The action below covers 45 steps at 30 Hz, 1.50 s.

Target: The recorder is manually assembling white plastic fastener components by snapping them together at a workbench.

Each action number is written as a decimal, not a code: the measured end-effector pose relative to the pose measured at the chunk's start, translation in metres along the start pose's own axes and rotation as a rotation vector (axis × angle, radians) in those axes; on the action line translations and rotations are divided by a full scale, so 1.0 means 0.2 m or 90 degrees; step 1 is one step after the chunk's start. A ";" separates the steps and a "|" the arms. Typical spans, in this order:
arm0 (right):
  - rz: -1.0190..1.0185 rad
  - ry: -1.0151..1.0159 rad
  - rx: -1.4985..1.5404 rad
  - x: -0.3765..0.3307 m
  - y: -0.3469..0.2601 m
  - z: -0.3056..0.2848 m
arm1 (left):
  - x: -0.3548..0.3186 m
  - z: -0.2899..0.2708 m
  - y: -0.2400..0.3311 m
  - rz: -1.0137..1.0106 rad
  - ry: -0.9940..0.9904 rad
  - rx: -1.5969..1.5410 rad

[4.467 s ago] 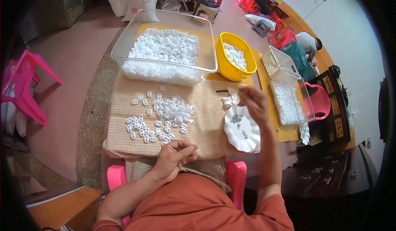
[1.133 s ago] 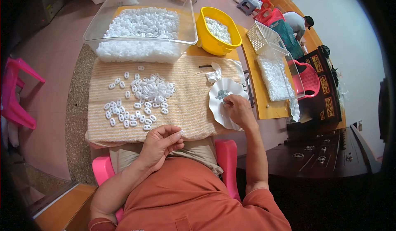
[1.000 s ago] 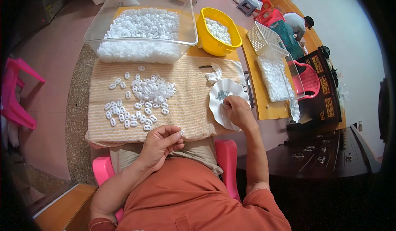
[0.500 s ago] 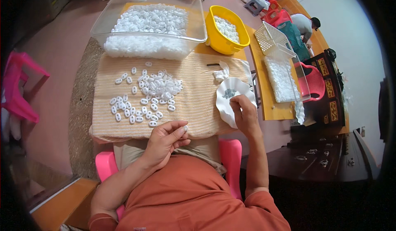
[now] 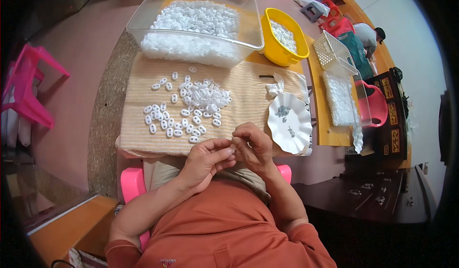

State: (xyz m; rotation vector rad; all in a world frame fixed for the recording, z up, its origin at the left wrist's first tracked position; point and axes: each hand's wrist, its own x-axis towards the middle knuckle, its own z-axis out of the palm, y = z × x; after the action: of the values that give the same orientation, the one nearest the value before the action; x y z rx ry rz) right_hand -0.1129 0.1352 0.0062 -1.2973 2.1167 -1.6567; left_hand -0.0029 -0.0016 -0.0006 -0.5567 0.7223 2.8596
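My left hand (image 5: pixel 203 167) is closed in a pinch on a small white oval piece (image 5: pixel 233 148), only a bit of which shows at the fingertips. My right hand (image 5: pixel 254 149) meets it there, thumb and forefinger pressed together; whatever they hold is too small to make out. Beyond my hands, white oval two-holed plastic pieces (image 5: pixel 206 95) lie heaped and scattered on a striped towel (image 5: pixel 248 86). To the right sits a wavy-rimmed white dish (image 5: pixel 301 119) with small grey-green bits (image 5: pixel 283 112) in it.
A clear bin (image 5: pixel 201 39) full of white pieces stands at the back, beside a yellow tub (image 5: pixel 279 55). Crumpled white material (image 5: pixel 275 87) lies behind the dish. Another table (image 5: pixel 325 132) holds a white basket (image 5: pixel 333 52); a person (image 5: pixel 367 37) bends over beyond it.
My right hand has come left from above the dish to my left hand, its fingers still pinched. My left hand keeps its pinch. The whole view has shifted slightly.
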 end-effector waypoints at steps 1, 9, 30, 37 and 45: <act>0.010 -0.004 0.005 0.00 0.00 0.00 | 0.00 0.00 0.00 0.002 -0.005 0.000; 0.129 -0.035 0.131 0.02 -0.06 -0.01 | 0.02 -0.02 0.00 0.024 0.018 0.025; 0.318 -0.071 0.295 -0.04 0.00 -0.03 | 0.02 -0.02 0.00 0.044 0.061 0.012; 0.314 -0.064 0.305 -0.04 0.02 -0.03 | 0.03 -0.03 -0.01 0.042 0.066 0.023; 0.310 -0.077 0.292 -0.05 0.02 -0.03 | 0.02 -0.03 -0.01 0.047 0.065 0.024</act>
State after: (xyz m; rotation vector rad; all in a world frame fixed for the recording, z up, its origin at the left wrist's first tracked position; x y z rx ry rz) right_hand -0.1137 0.1465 0.0016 -0.6612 1.6638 -1.6509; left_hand -0.0049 -0.0024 -0.0083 -0.6898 0.8279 2.8955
